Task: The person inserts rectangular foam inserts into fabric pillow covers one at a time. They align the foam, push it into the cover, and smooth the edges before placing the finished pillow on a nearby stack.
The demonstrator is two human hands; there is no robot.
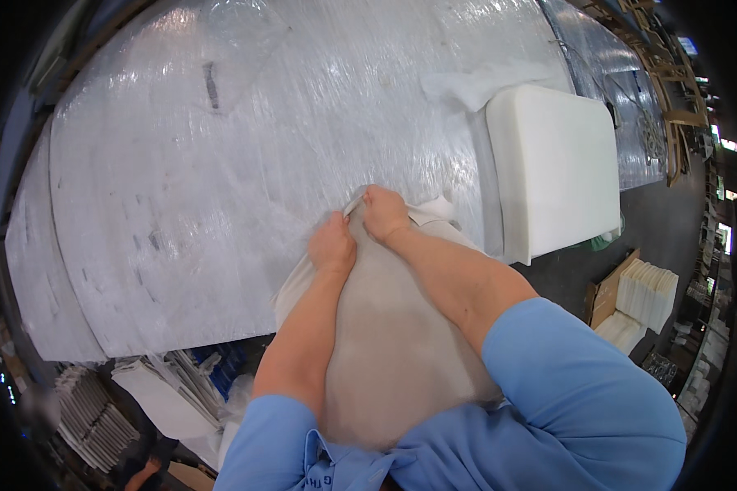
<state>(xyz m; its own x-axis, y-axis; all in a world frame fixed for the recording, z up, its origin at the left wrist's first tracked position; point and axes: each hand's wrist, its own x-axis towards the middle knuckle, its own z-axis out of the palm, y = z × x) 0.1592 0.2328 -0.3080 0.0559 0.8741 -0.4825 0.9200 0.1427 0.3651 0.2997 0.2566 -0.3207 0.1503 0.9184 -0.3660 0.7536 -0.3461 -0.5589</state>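
Note:
A beige fabric cover (397, 352) spreads from my torso up to the near edge of a plastic-wrapped table (246, 164). My left hand (332, 244) is closed on the cover's far edge. Close beside it, my right hand (384, 213) pinches the same edge, with a fold of cloth between the two hands. A pale flap (431, 210) of material sticks out to the right of my right wrist. Whether anything fills the cover cannot be made out.
On the table's right end lies a thick white foam cushion (557, 168), beside a thin white sheet (483, 82). An open cardboard box (608, 290) with white foam pieces (647, 290) is on the floor at right. Stacked pale panels (168, 405) stand below left. A person's arm (143, 473) shows at lower left.

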